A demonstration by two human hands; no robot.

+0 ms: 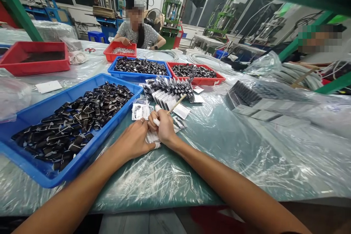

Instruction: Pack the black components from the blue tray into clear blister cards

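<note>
My right hand is closed around a thin wooden stick that points up and to the right; white tape covers some fingertips. Against it, my left hand presses on a small clear packet lying on the plastic-covered table, thumb spread toward me. Just beyond my hands are a white card in clear wrap and a row of packed black pieces with white cards. To the left stands a large blue tray full of short black pieces.
Farther back are a smaller blue tray, a red tray and an empty red tray. Stacked packets lie under plastic at the right. A person sits opposite; another is at the far right. A green bar crosses above.
</note>
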